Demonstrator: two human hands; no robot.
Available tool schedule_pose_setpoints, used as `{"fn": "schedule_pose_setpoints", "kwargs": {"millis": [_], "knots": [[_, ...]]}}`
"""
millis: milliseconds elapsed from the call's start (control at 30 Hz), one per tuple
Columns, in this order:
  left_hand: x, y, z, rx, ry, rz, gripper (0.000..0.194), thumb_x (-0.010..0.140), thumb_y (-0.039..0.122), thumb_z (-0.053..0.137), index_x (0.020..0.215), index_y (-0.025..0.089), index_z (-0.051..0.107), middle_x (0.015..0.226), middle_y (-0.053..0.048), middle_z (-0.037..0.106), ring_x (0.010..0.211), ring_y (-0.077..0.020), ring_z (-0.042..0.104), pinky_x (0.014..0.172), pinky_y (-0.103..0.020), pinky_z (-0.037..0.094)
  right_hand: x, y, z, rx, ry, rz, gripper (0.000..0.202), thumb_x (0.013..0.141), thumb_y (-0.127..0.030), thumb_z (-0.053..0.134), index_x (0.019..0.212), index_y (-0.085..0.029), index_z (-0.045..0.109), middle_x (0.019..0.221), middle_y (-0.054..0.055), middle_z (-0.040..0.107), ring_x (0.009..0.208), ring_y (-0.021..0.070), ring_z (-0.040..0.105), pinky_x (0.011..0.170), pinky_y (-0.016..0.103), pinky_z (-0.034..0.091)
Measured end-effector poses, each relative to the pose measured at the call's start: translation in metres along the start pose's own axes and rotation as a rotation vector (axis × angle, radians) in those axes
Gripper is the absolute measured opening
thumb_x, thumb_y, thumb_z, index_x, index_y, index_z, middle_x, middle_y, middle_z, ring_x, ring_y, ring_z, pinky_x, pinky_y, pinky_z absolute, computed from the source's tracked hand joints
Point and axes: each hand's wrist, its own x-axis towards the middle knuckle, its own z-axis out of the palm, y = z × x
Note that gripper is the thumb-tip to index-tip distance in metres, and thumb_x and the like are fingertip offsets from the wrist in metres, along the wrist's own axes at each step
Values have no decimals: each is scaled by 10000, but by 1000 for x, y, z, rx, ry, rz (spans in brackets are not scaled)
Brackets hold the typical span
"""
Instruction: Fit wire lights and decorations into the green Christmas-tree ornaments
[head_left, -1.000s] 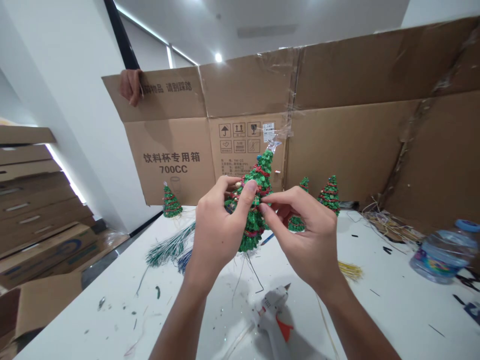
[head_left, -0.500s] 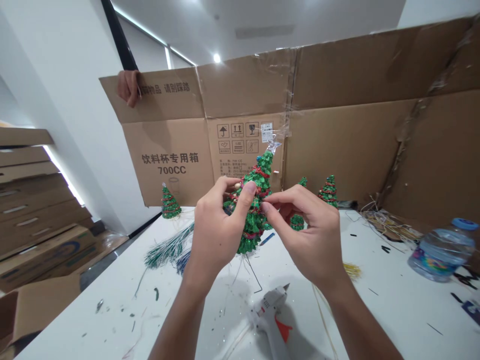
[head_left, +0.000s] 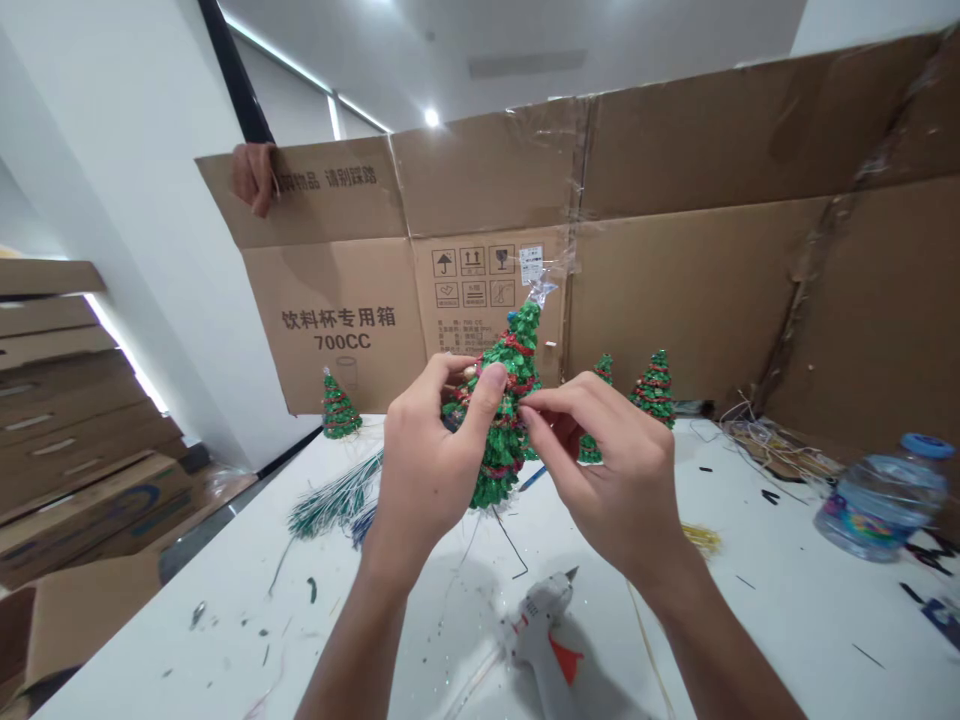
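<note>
We see bright white light from the ceiling lamp (head_left: 431,118) above the tree (head_left: 495,485) we grip, soft shadows on the table (head_left: 787,620) beneath, and stretched outer edges.

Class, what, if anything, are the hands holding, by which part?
The left hand holds a green decorated tree around its middle; the right hand has fingertips at the tree's side, anything pinched there unclear.
</note>
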Motion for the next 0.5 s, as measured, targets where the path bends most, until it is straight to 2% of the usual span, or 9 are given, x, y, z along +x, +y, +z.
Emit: {"fn": "schedule_pose_setpoints", "kwargs": {"millis": [267,500], "knots": [[0,0,1,5,7,2,350,1023,592,623,1055,252,702,984,29,768,896,-159,693,852,-304,516,-3,3,3,-201,13,-167,101,1048,-74,619,1026,-106,713,877,67,686,723,126,623,625,275,516],[-1,0,-1,-18,3,-7,353,1022,594,624,1062,254,709,967,24,774,890,-163,695,836,-301,524,-2,3,8,-219,27,-189,92,1050,-71,618,1025,-106,700,879,73,686,727,136,640,616,285,525]]}}
